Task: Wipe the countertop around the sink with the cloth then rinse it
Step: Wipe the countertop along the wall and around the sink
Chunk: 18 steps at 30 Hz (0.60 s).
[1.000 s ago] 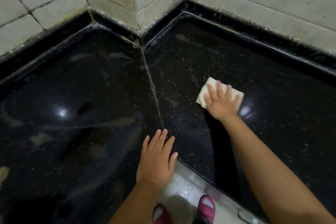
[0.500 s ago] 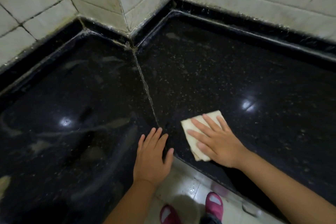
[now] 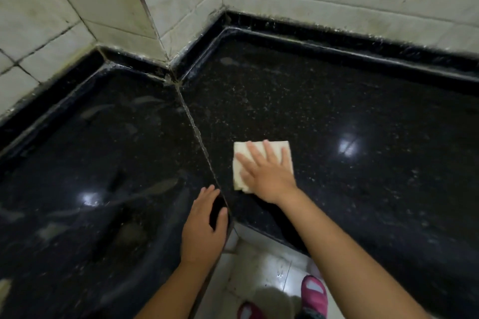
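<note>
Left hand point(image 3: 202, 228): at 6 o'clock, it rests on the counter point(image 3: 363, 189) edge, fingers loosely bent, holding nothing; a wet edge could let it slip.
Seam point(image 3: 193, 127): grit may catch the cloth corner.
Cloth point(image 3: 239, 163): just right of the seam, flat on the counter.
Right hand point(image 3: 264, 173): fingers spread, pressing the cloth; uneven pressure could bunch it and leave streaks.

txt: none legible | labels/brands/nos: none | signs: none
</note>
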Motion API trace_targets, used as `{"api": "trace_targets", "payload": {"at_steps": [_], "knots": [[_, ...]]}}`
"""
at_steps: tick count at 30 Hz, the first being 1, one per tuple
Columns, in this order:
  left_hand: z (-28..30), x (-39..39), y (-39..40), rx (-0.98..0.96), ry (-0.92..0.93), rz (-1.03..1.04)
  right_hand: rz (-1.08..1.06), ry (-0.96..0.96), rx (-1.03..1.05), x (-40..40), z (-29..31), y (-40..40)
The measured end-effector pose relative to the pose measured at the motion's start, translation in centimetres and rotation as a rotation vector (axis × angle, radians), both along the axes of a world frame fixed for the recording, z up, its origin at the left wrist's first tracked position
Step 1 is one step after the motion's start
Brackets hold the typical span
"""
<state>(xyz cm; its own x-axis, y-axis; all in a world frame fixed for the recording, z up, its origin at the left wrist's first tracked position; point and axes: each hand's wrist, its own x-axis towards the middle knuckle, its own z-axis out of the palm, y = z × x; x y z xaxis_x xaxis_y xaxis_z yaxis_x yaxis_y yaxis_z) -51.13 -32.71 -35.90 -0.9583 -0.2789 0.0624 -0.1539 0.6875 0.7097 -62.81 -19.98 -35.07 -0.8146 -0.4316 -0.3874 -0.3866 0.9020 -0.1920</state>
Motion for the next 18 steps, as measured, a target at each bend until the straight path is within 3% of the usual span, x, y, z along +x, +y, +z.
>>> {"api": "trace_targets", "payload": {"at_steps": [4,8,14,18], "knots": [[0.5,0.2,-1.1,-0.065,0.041,0.012,0.230,0.085,-0.038,3.6,-0.5,-1.2],[0.8,-0.6,-1.1,-0.065,-0.038,-0.038,0.133,0.085,-0.041,7.1,-1.8,3.4],[0.7,-4.6,-0.3,-0.162,-0.038,-0.177,-0.289,0.044,0.109,6.9,-0.6,15.6],[0.6,-8.1,-0.6,-0.303,-0.095,-0.161,-0.534,0.042,0.113,2.5,0.3,17.6]]}}
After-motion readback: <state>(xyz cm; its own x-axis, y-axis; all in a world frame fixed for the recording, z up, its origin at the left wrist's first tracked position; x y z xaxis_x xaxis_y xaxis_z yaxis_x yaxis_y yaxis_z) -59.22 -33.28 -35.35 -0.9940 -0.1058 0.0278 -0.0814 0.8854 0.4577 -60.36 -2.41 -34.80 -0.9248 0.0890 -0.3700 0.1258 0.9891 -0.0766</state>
